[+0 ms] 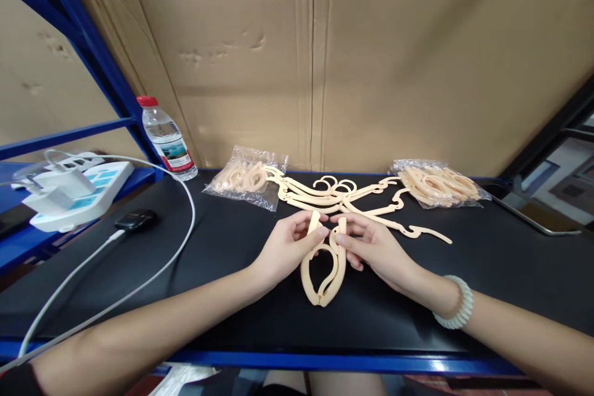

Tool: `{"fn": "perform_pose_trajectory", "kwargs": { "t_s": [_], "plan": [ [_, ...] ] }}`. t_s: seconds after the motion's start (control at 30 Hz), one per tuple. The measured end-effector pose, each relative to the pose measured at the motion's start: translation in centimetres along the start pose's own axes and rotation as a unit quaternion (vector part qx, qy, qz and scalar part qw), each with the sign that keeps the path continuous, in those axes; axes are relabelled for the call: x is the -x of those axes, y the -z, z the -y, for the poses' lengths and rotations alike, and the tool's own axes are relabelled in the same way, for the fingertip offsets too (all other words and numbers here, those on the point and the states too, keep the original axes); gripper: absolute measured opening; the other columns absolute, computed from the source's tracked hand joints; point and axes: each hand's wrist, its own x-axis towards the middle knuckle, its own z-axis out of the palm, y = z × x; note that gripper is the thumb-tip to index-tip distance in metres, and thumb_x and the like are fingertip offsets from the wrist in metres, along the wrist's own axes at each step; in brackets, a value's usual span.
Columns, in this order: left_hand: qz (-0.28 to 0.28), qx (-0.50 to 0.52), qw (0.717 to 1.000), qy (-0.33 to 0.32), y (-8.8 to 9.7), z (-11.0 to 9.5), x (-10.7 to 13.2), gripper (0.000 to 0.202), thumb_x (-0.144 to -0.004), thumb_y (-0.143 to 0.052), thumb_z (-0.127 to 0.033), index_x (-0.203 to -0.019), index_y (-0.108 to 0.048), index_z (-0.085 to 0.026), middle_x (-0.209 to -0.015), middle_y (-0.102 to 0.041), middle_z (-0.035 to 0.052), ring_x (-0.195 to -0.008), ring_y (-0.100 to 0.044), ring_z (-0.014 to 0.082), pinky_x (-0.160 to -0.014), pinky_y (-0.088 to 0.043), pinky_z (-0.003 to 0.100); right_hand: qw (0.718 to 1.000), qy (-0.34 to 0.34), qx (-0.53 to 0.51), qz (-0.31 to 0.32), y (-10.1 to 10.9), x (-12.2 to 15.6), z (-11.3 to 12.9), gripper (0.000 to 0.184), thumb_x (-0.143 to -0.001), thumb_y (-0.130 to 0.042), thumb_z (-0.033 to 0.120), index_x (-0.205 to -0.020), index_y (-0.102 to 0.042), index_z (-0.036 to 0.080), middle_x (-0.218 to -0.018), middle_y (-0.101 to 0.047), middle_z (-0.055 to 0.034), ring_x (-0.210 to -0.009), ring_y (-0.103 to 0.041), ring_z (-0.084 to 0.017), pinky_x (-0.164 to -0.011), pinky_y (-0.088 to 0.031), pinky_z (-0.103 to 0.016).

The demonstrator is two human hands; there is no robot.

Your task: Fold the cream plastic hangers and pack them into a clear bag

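Between my hands is a cream folding clothes hanger (342, 272), folded up so that its two arms stand close together and its joint points toward me. My left hand (293, 244) pinches the upper end of the left arm between thumb and fingers. On the other side, my right hand (371, 244) grips the upper end of the right arm, thumb in front. The hanger's hook lies curled between the arms. Just beyond my hands, several unfolded hangers (320, 200) lie overlapping on the black table (371, 328).
Clear plastic bags of folded hangers lie at the back left (244, 176) and back right (439, 182). A red-capped water bottle (169, 142) stands at the left rear. Near it are a power strip (83, 195), a small black device (135, 220) and a white cable (185, 241). Cardboard (241, 74) backs the table.
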Motion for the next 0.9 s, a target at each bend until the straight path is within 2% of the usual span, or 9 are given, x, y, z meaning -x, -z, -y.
{"fn": "perform_pose_trajectory", "kwargs": {
  "t_s": [0.2,0.47,0.7,0.9],
  "plan": [
    [0.009,0.022,1.0,0.001,0.12,0.1,-0.04,0.035,-0.074,-0.078,-0.034,-0.1,-0.069,-0.014,-0.074,-0.072,0.0046,-0.069,-0.069,0.017,-0.066,-0.055,0.026,1.0,-0.01,0.015,-0.012,-0.08,0.11,0.04,0.039,-0.076,-0.075,0.04,-0.105,-0.062,0.019,-0.071,-0.057,0.0035,-0.042,-0.045,-0.005,-0.039,-0.034,-0.021],
    [0.038,0.043,0.998,0.004,0.33,0.04,-0.06,0.044,-0.076,-0.077,-0.03,-0.116,-0.068,-0.017,-0.091,-0.073,0.0048,-0.078,-0.069,0.0173,-0.075,-0.056,0.027,1.0,-0.003,0.009,-0.025,0.06,0.02,-0.14,0.036,-0.076,-0.075,0.039,-0.103,-0.061,0.019,-0.071,-0.056,0.0043,-0.042,-0.043,-0.004,-0.038,-0.032,-0.018],
    [0.035,0.074,0.997,0.018,0.63,0.56,-0.37,0.045,-0.074,-0.079,-0.032,-0.115,-0.068,-0.017,-0.093,-0.074,0.006,-0.072,-0.068,0.0158,-0.074,-0.056,0.029,1.0,0.007,0.006,-0.022,0.07,0.16,0.1,0.036,-0.075,-0.076,0.039,-0.103,-0.062,0.02,-0.07,-0.055,0.0048,-0.042,-0.043,-0.005,-0.037,-0.032,-0.02],
    [-0.019,-0.025,0.999,-0.016,0.83,0.59,-0.27,0.039,-0.076,-0.076,-0.032,-0.111,-0.07,-0.017,-0.091,-0.073,0.0052,-0.083,-0.068,0.0191,-0.076,-0.054,0.027,0.999,0.035,0.0,-0.006,0.02,0.17,0.38,0.033,-0.077,-0.075,0.038,-0.105,-0.065,0.022,-0.075,-0.056,0.0016,-0.056,-0.048,-0.009,-0.046,-0.041,-0.021]
  ]
}}
